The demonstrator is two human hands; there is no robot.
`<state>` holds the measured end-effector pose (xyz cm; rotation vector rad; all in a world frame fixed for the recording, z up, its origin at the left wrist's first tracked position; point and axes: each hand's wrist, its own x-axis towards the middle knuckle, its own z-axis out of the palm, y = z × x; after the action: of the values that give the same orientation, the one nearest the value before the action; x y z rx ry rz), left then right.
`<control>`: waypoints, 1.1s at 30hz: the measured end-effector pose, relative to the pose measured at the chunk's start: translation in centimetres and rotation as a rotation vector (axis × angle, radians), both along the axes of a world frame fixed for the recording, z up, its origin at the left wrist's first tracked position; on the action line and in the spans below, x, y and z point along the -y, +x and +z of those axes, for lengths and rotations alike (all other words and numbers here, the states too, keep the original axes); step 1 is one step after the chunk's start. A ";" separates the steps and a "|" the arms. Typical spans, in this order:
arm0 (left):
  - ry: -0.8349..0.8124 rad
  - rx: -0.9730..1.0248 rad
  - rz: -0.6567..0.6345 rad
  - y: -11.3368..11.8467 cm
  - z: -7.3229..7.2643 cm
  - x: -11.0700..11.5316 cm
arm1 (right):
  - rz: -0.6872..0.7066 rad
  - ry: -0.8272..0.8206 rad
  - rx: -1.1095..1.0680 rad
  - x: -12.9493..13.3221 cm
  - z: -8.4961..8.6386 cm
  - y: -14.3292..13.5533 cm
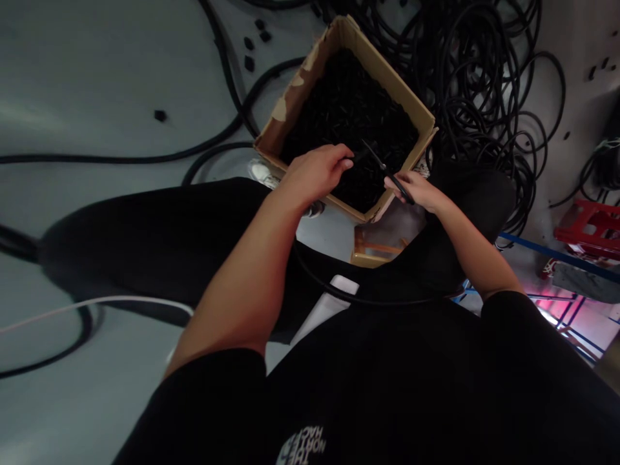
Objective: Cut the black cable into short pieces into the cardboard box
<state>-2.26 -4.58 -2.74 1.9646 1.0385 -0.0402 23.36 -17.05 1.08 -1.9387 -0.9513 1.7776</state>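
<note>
My left hand [320, 169] is closed in a pinch over the near left side of a cardboard box [394, 77]. A small black piece [359, 156] sticks out from its fingertips, hard to make out against the dark contents. My right hand [415, 188] grips a pair of scissors [382, 166] by the black handles, with the blades pointing up and left, close to that piece. Below both hands, a heap of small black pieces [343, 97] fills much of the box.
Coils of black hose or cable [465, 84] lie behind and right of the box. More black cable [145, 158] runs across the floor on the left, near a few small black bits [248, 63]. A red stool [591, 226] stands at far right. My legs flank the box.
</note>
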 end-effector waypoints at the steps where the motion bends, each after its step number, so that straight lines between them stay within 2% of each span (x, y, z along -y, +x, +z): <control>1: 0.009 -0.002 -0.017 0.0 0.3 0.0 | 0.003 0.008 0.020 0.0 0.0 0.0; 5: -0.002 -0.023 -0.059 -0.2 0.6 -0.5 | 0.016 0.035 0.072 0.0 0.3 0.1; 10: -0.030 -0.065 0.006 -0.5 -0.1 -1.2 | 0.045 0.014 0.069 0.2 0.5 0.1; 14: -0.045 0.007 0.030 -0.3 -0.2 -0.8 | 0.033 -0.058 0.036 0.1 0.2 -0.2; 19: -0.037 0.097 0.003 0.3 -0.2 0.0 | -0.016 -0.066 0.055 -0.3 0.1 -0.4; 23: -0.003 0.083 0.071 0.2 -0.2 -0.3 | -0.004 -0.060 0.072 -0.4 0.5 -0.2; 27: -0.055 0.139 0.126 -0.1 -0.1 -0.9 | -0.001 -0.068 0.070 -0.4 0.9 -0.1; 33: -0.082 0.148 0.044 0.3 0.7 -0.7 | 0.029 -0.062 0.073 -0.6 0.8 -0.1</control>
<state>-1.98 -3.93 -2.00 1.8408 0.9675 0.0836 23.25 -16.47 1.91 -2.0507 -0.9630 1.7833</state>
